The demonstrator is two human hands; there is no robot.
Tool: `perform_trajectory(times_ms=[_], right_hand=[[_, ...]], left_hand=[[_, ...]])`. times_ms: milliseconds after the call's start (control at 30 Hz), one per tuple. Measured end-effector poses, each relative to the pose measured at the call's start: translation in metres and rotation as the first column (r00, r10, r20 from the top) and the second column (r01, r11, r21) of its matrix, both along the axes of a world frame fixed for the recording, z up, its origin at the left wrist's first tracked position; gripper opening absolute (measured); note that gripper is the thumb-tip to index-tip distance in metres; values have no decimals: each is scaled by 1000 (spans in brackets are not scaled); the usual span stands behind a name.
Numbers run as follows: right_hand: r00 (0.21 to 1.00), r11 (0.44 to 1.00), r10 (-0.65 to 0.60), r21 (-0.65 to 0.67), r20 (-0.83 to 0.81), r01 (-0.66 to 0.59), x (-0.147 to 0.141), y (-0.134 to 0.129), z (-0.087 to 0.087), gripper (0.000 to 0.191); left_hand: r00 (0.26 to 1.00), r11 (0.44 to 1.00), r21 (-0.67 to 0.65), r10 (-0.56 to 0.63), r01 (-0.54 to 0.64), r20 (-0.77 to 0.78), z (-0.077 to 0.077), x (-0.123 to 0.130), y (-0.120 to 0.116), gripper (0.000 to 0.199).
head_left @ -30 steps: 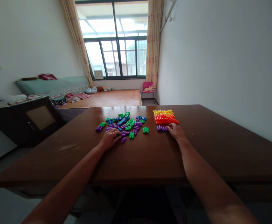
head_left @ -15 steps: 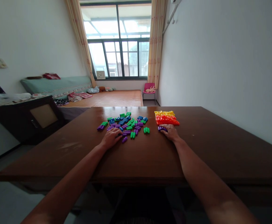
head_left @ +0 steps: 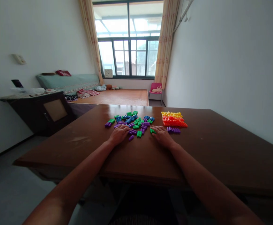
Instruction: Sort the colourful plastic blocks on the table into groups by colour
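Small bullet-shaped plastic pieces lie in a loose mixed pile of green, blue and purple pieces (head_left: 136,122) on the brown table (head_left: 141,156). At the pile's near left edge rests my left hand (head_left: 119,135), palm down, fingers stretched out beside purple pieces (head_left: 133,132); its fingertips partly hide what lies under them. My right hand (head_left: 162,136) reaches over a few green pieces (head_left: 152,131) right of the pile, fingers extended and partly covering them. Just right of that hand is a short row of purple pieces (head_left: 173,130). Behind this row sit packed rows of orange-red pieces (head_left: 174,122) and yellow pieces (head_left: 171,114).
A single purple piece (head_left: 131,137) lies nearest me, in front of the pile. The table's front edge (head_left: 141,178) runs below my forearms. Beyond the table stand a bed (head_left: 127,97) and a pink chair (head_left: 155,87); a dark cabinet (head_left: 40,109) is at the left.
My right hand has left the purple row and moved left onto the green pieces. The purple row now lies uncovered in front of the orange-red rows. The whole view has shifted slightly.
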State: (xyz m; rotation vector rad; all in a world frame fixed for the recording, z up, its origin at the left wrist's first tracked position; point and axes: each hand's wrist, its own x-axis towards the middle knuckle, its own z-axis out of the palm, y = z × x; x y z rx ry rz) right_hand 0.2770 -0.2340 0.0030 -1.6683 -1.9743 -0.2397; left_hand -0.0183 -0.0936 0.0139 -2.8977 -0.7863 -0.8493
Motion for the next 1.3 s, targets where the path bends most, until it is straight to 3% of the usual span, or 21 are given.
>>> perform_trajectory(times_ms=[133,233,333,500,633,767,933,1167,1300], right_hand=[[998,998,58,-32,-4,-58,-6,5,-10,39],[993,994,105,-8,-55,-106,4,4,-13,37],[991,996,87,14,-98,-86,11,4,-13,35],[998,999,1,37,-70,2,12,5,-11,29],[985,1000,4,-14,-175,-6,15,4,-10,28],[958,999,-27,-33,-284,18,19,1,-7,32],[972,999,-36,-12,-233,34,19,-4,-5,36],[969,992,-33,-128,-246,2,23,-5,-8,43],[962,990,-30,-142,-271,-9,30,-2,-11,48]], left_hand=[[996,998,-1,-69,69,-53,-2,-1,-1,30],[997,999,-12,-42,41,-70,-2,-2,-1,30],[998,1000,-19,7,-8,-63,-2,-2,-2,36],[995,995,-44,-89,87,-41,0,0,-4,34],[997,995,-62,-81,81,0,1,1,-7,31],[998,996,-70,-45,48,45,2,3,-10,33],[998,998,-7,-69,69,0,2,4,-10,30],[989,992,-47,-122,118,-89,3,1,-6,43],[991,990,-84,-122,117,-55,3,1,-6,35]])
